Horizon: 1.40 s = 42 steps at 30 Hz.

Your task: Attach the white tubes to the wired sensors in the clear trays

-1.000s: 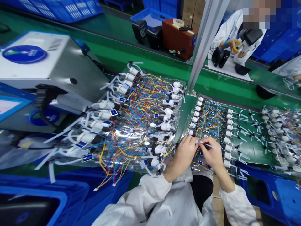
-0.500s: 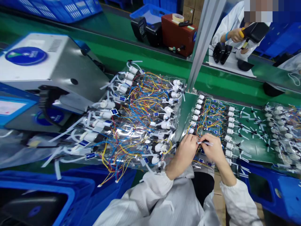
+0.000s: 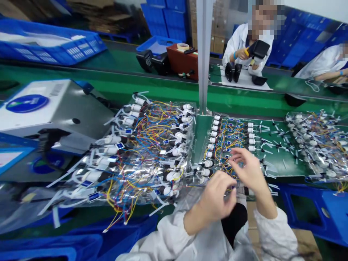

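green bench (image 3: pixel 274 165) | left hand (image 3: pixel 217 197) fingers curled, holding unclear | right hand (image 3: pixel 248 170) fingers spread above wired parts (image 3: pixel 231 139)

left hand (image 3: pixel 217 197) curled, right hand (image 3: pixel 248 170) fingers spread

Green bench top (image 3: pixel 274 159). Wired parts (image 3: pixel 231 141) in rows: white caps, black bodies, yellow, blue and red leads, small blue tags. Larger heap of wired parts in clear bags (image 3: pixel 141 152): same white, black, yellow, blue, red. Left hand (image 3: pixel 217 197) and right hand (image 3: pixel 248 170) bare, both sleeves white. Machine housing (image 3: pixel 54 108) grey-silver with round blue label. Crates (image 3: pixel 51 45) blue. Box (image 3: pixel 182 59) red-brown, pale tape roll on top. Upright post (image 3: pixel 203 54) silver. Co-worker's coat (image 3: pixel 239 41) white.
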Each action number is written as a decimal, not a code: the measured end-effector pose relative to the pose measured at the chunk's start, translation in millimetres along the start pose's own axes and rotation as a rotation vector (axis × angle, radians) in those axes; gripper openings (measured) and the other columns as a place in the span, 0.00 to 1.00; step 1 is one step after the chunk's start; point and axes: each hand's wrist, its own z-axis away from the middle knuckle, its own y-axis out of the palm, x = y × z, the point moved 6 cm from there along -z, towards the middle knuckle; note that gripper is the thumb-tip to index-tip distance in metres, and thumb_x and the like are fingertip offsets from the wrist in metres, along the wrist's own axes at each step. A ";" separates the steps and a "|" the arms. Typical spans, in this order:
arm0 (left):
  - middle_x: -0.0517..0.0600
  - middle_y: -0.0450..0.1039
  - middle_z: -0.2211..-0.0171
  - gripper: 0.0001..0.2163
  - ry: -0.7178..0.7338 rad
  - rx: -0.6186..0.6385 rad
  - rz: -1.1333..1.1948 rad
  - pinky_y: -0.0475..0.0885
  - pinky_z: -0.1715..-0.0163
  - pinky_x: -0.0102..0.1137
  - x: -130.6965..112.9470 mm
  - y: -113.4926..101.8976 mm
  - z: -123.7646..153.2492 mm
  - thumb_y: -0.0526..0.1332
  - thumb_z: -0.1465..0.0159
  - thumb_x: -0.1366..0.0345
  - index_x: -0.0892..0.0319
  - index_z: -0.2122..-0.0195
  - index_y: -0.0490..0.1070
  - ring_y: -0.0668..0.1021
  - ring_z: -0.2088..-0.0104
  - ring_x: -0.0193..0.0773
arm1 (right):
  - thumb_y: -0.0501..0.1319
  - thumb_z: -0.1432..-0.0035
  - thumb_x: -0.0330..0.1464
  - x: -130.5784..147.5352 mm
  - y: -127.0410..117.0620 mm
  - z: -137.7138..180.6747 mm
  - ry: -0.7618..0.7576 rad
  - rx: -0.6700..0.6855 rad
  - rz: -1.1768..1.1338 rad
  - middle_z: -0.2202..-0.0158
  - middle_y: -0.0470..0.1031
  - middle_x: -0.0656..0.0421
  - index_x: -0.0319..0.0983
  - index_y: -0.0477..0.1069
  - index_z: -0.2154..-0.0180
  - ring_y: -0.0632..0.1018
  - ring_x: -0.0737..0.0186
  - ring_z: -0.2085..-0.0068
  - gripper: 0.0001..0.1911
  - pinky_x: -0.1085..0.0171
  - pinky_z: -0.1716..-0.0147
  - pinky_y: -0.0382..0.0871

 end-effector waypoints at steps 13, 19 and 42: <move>0.68 0.70 0.38 0.31 -0.401 0.268 -0.853 0.67 0.44 0.57 79.2 -3.3 -25.4 0.58 0.29 0.46 0.69 0.37 0.69 0.67 0.38 0.66 | 0.61 0.41 0.43 -228.1 -269.9 68.9 0.542 -0.608 0.487 0.71 0.81 0.53 0.38 0.77 0.63 0.81 0.53 0.69 0.15 0.55 0.62 0.75; 0.67 0.73 0.41 0.32 -0.442 0.251 -0.892 0.66 0.43 0.54 80.9 0.0 -29.8 0.58 0.29 0.46 0.69 0.35 0.66 0.69 0.39 0.63 | 0.63 0.45 0.40 -260.2 -257.0 39.6 0.454 -0.538 0.553 0.64 0.79 0.51 0.37 0.78 0.56 0.79 0.51 0.62 0.18 0.51 0.51 0.73; 0.67 0.62 0.33 0.25 -0.273 0.151 -0.394 0.69 0.34 0.51 59.6 37.8 -32.2 0.53 0.25 0.63 0.62 0.29 0.54 0.70 0.33 0.54 | 0.57 0.34 0.40 -248.5 -220.7 -21.3 0.116 -0.393 1.004 0.57 0.75 0.44 0.37 0.80 0.59 0.72 0.43 0.50 0.17 0.47 0.47 0.65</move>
